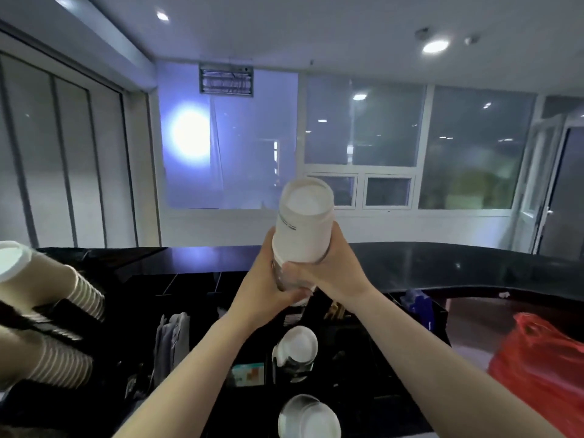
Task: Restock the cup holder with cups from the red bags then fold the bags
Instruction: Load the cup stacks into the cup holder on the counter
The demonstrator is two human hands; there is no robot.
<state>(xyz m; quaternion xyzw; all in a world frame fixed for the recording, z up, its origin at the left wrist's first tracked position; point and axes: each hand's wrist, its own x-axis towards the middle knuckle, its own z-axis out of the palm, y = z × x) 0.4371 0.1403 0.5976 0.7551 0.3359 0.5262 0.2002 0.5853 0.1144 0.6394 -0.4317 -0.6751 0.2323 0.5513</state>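
Note:
I hold a stack of white cups (301,229) upright above the black cup holder (354,368), its lower end wrapped in clear plastic. My left hand (268,279) grips the stack's lower part from the left and my right hand (328,273) grips it from the right. Below them, two stacks of white cups (298,346) (308,418) sit in the holder's slots. A red bag (543,368) lies at the right on the counter.
Stacks of ribbed brown paper cups with white lids (47,286) stick out of a rack at the left. Sachets and napkins (172,339) fill holder compartments. A blue item (417,308) stands behind the holder. A dark curved counter (474,267) runs across the back.

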